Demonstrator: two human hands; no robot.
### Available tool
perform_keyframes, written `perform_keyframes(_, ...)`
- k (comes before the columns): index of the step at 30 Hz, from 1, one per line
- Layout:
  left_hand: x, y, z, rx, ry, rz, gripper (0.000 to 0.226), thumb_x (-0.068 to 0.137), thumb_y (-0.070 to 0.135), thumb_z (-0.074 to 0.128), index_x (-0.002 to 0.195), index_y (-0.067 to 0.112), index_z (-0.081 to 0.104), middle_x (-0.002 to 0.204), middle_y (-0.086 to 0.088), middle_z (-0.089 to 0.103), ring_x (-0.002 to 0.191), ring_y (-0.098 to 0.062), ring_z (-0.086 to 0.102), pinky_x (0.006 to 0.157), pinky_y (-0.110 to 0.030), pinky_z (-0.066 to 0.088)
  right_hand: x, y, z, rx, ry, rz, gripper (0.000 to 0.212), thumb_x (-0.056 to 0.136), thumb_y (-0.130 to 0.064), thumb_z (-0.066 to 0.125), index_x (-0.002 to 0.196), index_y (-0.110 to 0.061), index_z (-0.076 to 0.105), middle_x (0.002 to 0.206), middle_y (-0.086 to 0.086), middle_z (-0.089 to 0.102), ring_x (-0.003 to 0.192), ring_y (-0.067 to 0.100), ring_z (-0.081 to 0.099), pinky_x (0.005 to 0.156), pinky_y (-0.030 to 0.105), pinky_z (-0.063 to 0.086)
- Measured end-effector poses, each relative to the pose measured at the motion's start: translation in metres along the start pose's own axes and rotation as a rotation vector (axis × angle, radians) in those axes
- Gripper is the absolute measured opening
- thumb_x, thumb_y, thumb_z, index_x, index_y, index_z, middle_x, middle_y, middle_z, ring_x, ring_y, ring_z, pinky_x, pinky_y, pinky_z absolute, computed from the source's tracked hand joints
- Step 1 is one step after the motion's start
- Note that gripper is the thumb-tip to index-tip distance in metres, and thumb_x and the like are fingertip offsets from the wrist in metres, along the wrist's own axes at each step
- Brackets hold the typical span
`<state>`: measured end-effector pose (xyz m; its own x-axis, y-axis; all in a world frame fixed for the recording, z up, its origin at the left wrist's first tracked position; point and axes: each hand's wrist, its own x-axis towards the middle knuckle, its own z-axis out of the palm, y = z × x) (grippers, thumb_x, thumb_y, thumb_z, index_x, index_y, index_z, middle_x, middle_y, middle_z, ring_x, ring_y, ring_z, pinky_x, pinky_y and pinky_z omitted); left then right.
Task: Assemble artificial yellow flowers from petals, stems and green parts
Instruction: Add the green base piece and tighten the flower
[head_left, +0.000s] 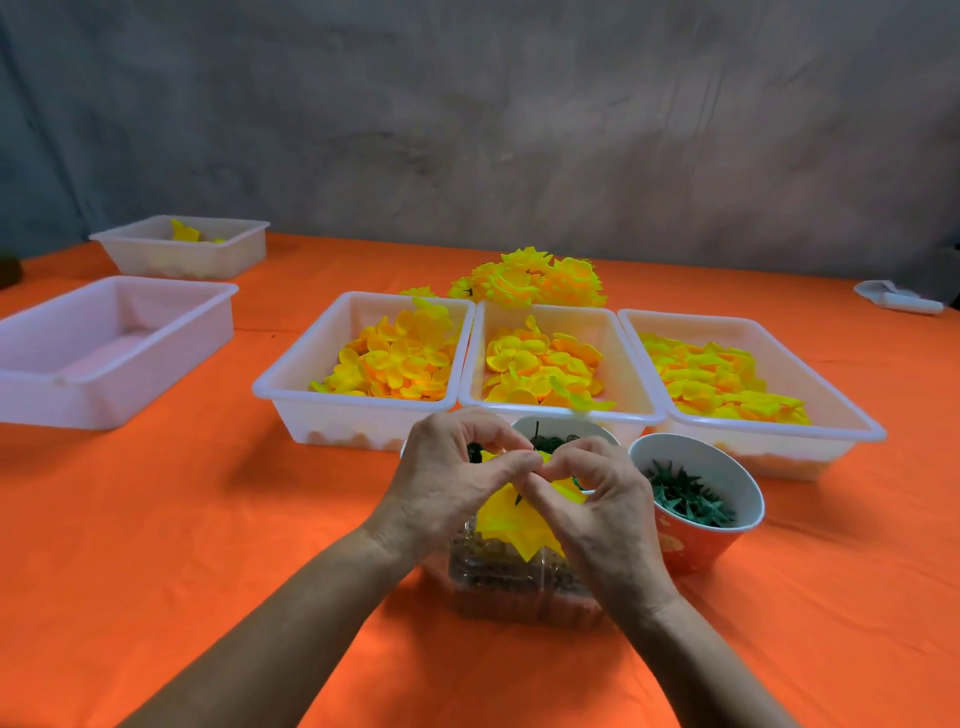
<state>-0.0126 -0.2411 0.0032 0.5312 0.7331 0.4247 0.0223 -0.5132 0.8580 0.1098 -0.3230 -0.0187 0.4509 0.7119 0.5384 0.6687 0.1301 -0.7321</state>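
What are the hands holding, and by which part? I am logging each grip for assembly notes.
Both the left hand and right hand pinch a partly built yellow flower at its top; the exact part is hidden by the fingertips.

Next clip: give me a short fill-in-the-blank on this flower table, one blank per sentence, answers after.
1. Both hands, left and right, pinch a ____ flower.
2. The red cup holds ____ star-shaped parts.
3. ____ trays in a row hold petals, the middle tray among them.
4. The tablecloth is ____.

Answers: yellow; green; three; orange
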Motion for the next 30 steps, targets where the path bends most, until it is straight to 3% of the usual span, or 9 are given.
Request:
perform_keyframes(3,0.003,0.002,0.003,0.026,0.005,0.011,0.016,0.073,0.011,0.079,0.067,0.022,0.070,0.076,-0.002,0.068,0.080,-0.023,0.063,0.079,-0.048,0.050,-0.003,0.003,0.002,0.054,0.038,-0.008,0.030,0.069,-0.051,0.066,0.062,-0.021,0.067,0.075,-0.004,0.058,0.083,0.018,0.055,0.070,0.030,0.043)
perform_keyframes(7,0.004,0.005,0.002,0.091,-0.023,0.046,0.024,0.074,0.012,0.079,0.064,0.028,0.065,0.076,0.002,0.066,0.083,-0.022,0.063,0.081,-0.046,0.049,-0.005,0.012,0.006,0.147,0.052,-0.027,0.019,0.070,-0.040,0.079,0.062,-0.027,0.067,0.080,-0.008,0.058,0.089,0.019,0.055,0.074,0.033,0.045)
perform_keyframes(10,0.008,0.004,0.002,0.161,-0.047,0.063,0.024,0.074,0.015,0.079,0.064,0.028,0.063,0.076,0.007,0.065,0.086,-0.021,0.062,0.082,-0.045,0.047,-0.004,0.020,0.011,0.190,0.071,-0.056,0.012,0.070,-0.031,0.074,0.064,-0.031,0.064,0.083,-0.009,0.058,0.089,0.022,0.057,0.073,0.041,0.048)
perform_keyframes(15,0.008,0.007,0.000,0.164,-0.070,0.069,0.019,0.075,0.014,0.078,0.066,0.024,0.065,0.077,0.006,0.064,0.084,-0.021,0.061,0.081,-0.046,0.048,-0.003,0.020,0.005,0.258,-0.015,-0.010,0.010,0.070,-0.033,0.080,0.068,-0.029,0.071,0.090,-0.002,0.062,0.097,0.023,0.057,0.081,0.051,0.047)
perform_keyframes(18,0.009,0.009,-0.001,0.162,-0.085,0.062,0.013,0.076,0.014,0.078,0.067,0.018,0.068,0.082,0.004,0.063,0.085,-0.018,0.062,0.081,-0.045,0.049,0.017,0.018,-0.017,0.333,-0.316,0.093,0.012,0.071,-0.026,0.080,0.083,-0.023,0.078,0.105,-0.001,0.065,0.109,0.015,0.057,0.093,0.046,0.045)
perform_keyframes(21,0.009,0.010,-0.001,0.162,-0.076,0.053,0.018,0.076,0.014,0.077,0.065,0.022,0.066,0.084,0.009,0.061,0.086,-0.013,0.061,0.082,-0.042,0.050,0.032,0.016,-0.023,0.207,-0.513,0.052,0.017,0.075,-0.018,0.077,0.092,-0.017,0.078,0.118,-0.004,0.062,0.119,0.011,0.051,0.102,0.042,0.040)
perform_keyframes(23,0.008,0.012,-0.002,0.149,-0.083,0.053,0.021,0.075,0.014,0.078,0.064,0.025,0.065,0.085,0.009,0.061,0.086,-0.012,0.061,0.082,-0.042,0.049,0.034,0.019,-0.020,0.173,-0.522,0.035,0.016,0.075,-0.020,0.077,0.091,-0.016,0.078,0.121,-0.004,0.061,0.122,0.013,0.047,0.105,0.041,0.036)
perform_keyframes(28,0.008,0.012,-0.001,0.137,-0.106,0.059,0.017,0.074,0.019,0.078,0.064,0.021,0.065,0.085,0.005,0.062,0.085,-0.014,0.061,0.081,-0.040,0.048,0.028,0.032,-0.015,0.225,-0.453,-0.024,0.025,0.071,-0.032,0.078,0.085,-0.011,0.076,0.114,-0.005,0.061,0.119,0.010,0.046,0.098,0.019,0.033)
perform_keyframes(30,0.009,0.011,-0.002,0.115,-0.117,0.067,0.015,0.073,0.021,0.077,0.064,0.020,0.065,0.084,0.006,0.062,0.085,-0.011,0.061,0.081,-0.039,0.048,0.026,0.037,-0.010,0.292,-0.444,-0.001,0.023,0.071,-0.029,0.077,0.082,-0.009,0.075,0.112,-0.003,0.062,0.119,0.015,0.048,0.099,0.025,0.036)
